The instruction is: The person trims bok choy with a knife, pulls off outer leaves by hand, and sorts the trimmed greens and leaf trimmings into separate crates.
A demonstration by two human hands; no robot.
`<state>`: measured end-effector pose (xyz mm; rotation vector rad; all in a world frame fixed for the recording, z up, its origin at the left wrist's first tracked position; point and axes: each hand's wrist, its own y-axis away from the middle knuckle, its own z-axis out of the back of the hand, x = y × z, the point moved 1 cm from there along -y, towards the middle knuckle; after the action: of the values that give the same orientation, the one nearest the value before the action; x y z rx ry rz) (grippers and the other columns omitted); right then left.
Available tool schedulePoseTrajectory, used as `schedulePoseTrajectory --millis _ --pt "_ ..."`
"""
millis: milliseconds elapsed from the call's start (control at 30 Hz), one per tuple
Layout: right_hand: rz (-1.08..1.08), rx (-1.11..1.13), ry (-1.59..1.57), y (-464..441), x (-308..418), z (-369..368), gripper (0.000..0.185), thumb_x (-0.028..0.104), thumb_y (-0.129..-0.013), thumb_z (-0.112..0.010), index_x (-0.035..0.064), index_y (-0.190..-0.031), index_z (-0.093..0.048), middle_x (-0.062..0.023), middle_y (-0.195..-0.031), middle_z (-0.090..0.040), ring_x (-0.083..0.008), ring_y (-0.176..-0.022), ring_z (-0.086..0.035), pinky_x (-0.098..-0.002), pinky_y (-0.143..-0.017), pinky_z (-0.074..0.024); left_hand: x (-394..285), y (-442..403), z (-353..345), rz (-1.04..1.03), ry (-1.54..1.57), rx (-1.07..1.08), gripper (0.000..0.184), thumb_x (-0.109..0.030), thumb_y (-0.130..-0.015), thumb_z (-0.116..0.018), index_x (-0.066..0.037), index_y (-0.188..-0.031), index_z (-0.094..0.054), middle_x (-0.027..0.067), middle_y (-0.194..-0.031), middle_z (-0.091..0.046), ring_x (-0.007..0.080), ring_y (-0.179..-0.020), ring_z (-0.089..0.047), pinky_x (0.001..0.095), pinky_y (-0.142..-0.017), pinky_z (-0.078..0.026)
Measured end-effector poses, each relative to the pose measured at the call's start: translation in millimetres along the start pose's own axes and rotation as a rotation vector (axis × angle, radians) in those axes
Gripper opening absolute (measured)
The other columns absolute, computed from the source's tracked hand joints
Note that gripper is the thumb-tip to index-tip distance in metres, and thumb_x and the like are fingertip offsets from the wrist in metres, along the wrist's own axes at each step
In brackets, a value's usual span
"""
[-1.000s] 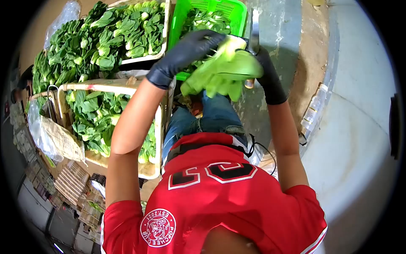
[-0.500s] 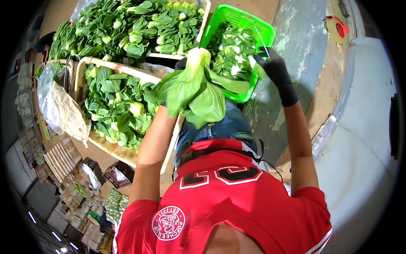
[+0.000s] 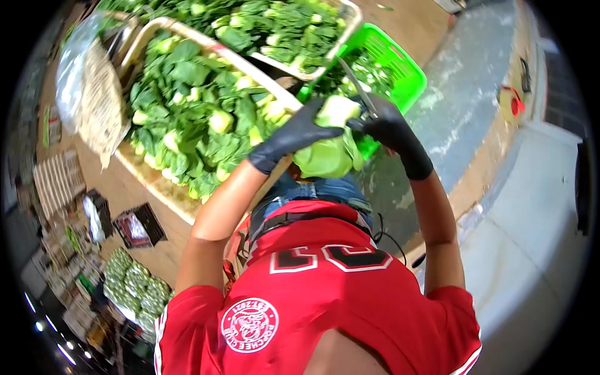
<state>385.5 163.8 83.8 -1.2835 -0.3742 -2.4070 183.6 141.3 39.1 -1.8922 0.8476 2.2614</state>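
Observation:
My left hand [image 3: 300, 132], in a black glove, is closed round a green leafy vegetable [image 3: 326, 159], its pale base up and its leaves hanging down. My right hand [image 3: 392, 128], also gloved in black, grips a knife [image 3: 354, 80] whose blade points up and to the left, beside the pale base. Its handle is hidden in my fingers. Behind both hands stands a bright green basket [image 3: 409, 69] holding leaves and cut pieces. Left of my left hand is a pale crate [image 3: 215, 51] full of the same vegetables.
A second pale crate [image 3: 351, 24] with more greens stands at the top. Plastic bag [image 3: 75, 69] and a brown sack [image 3: 102, 100] hang at the left. Dark crates [image 3: 139, 225] and bagged greens [image 3: 134, 284] lie lower left. A red-and-white tape roll [image 3: 512, 105] lies at the right.
The view has shifted. My left hand has brought the vegetable toward my right hand, and the knife now lies by its base. The pale piece at my right hand half a second ago no longer shows.

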Motion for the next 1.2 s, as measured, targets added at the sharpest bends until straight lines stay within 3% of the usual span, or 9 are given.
schedulePoseTrajectory --millis 233,300,400,600,667,800,967,1067,1200 --pt "-0.517 0.167 -0.347 39.9 -26.5 -27.5 0.025 0.004 -0.076 -0.056 0.0004 -0.101 -0.055 -0.0113 -0.084 -0.061 -0.0173 -0.069 -0.055 -0.0249 -0.064 -0.0444 31.1 6.1 -2.6 -0.086 -0.148 0.336 0.059 -0.030 -0.068 -0.072 0.000 -0.115 -0.051 0.0175 -0.106 -0.058 0.0250 -0.098 -0.055 0.0363 -0.085 -0.043" --pt "-0.277 0.050 -0.067 52.7 -59.1 -31.3 0.019 0.003 -0.076 -0.052 -0.0002 -0.094 -0.057 -0.0131 -0.082 -0.061 -0.0198 -0.071 -0.058 -0.0297 -0.065 -0.0452 39.8 6.0 4.0 -0.094 0.039 0.436 0.052 -0.028 -0.074 -0.069 0.004 -0.112 -0.051 0.0128 -0.103 -0.059 0.0198 -0.094 -0.056 0.0332 -0.082 -0.044" --pt "-0.486 -0.255 0.160 65.9 -95.7 -18.4 0.021 0.004 -0.077 -0.052 0.0005 -0.097 -0.059 -0.0154 -0.085 -0.063 -0.0221 -0.077 -0.061 -0.0333 -0.070 -0.0461 33.4 0.6 35.3 -0.150 0.806 0.108 0.047 -0.033 -0.084 -0.061 0.000 -0.116 -0.051 0.0052 -0.103 -0.059 0.0159 -0.093 -0.054 0.0303 -0.085 -0.043" --pt "-0.725 -0.286 0.332 79.1 -135.9 -1.2 0.028 0.019 -0.081 -0.062 -0.0006 -0.100 -0.059 -0.0135 -0.080 -0.062 -0.0205 -0.075 -0.060 -0.0347 -0.065 -0.0467 103.6 141.2 211.5 -0.069 -0.348 -1.609 0.025 -0.012 -0.076 -0.067 0.005 -0.089 -0.056 0.0200 -0.087 -0.062 0.0269 -0.080 -0.060 0.0354 -0.075 -0.046" --pt "-0.472 -0.285 0.580 85.8 -168.2 -7.1 0.029 0.023 -0.084 -0.058 -0.0026 -0.098 -0.059 -0.0140 -0.079 -0.062 -0.0206 -0.075 -0.060 -0.0367 -0.067 -0.0458 162.4 171.7 243.1 0.617 -0.605 -1.381 0.052 -0.042 -0.069 -0.072 0.004 -0.085 -0.054 0.0235 -0.083 -0.060 0.0381 -0.077 -0.058 0.0443 -0.066 -0.046" --pt "-0.441 -0.254 0.332 61.4 -145.2 -29.6 0.025 0.018 -0.086 -0.055 -0.0028 -0.099 -0.059 -0.0216 -0.084 -0.061 -0.0348 -0.074 -0.058 -0.0388 -0.068 -0.0449 179.3 154.3 236.3 0.899 -0.605 -1.148 0.071 -0.058 -0.058 -0.073 0.002 -0.091 -0.058 0.0210 -0.094 -0.062 0.0343 -0.089 -0.060 0.0406 -0.076 -0.049" --pt "-0.362 -0.073 -0.046 39.1 -78.4 -63.9 0.021 0.022 -0.091 -0.050 0.0023 -0.082 -0.053 -0.0075 -0.073 -0.062 -0.0110 -0.058 -0.053 -0.0257 -0.049 -0.0380 195.2 190.4 234.7 0.431 -0.322 -1.172 0.058 -0.040 -0.063 -0.077 0.002 -0.098 -0.060 0.0200 -0.095 -0.062 0.0292 -0.087 -0.061 0.0362 -0.074 -0.049" --pt "-0.172 0.099 0.125 27.7 -23.2 -96.1 0.018 0.022 -0.083 -0.057 0.0058 -0.076 -0.056 -0.0109 -0.061 -0.056 -0.0281 -0.052 -0.053 -0.0365 -0.049 -0.0424 86.7 212.3 167.6 -0.038 0.088 -1.000 0.059 -0.010 -0.071 -0.072 0.001 -0.121 -0.041 0.0104 -0.111 -0.056 0.0198 -0.095 -0.056 0.0330 -0.083 -0.047" --pt "0.257 0.116 0.268 1.5 73.8 -84.3 0.015 0.020 -0.071 -0.063 0.0097 -0.067 -0.053 -0.0105 -0.063 -0.055 -0.0302 -0.058 -0.058 -0.0386 -0.051 -0.0459 -10.3 159.9 87.6 -0.077 -0.109 -0.600 0.068 -0.019 -0.062 -0.077 0.000 -0.119 -0.044 0.0122 -0.107 -0.058 0.0199 -0.098 -0.056 0.0317 -0.087 -0.043"
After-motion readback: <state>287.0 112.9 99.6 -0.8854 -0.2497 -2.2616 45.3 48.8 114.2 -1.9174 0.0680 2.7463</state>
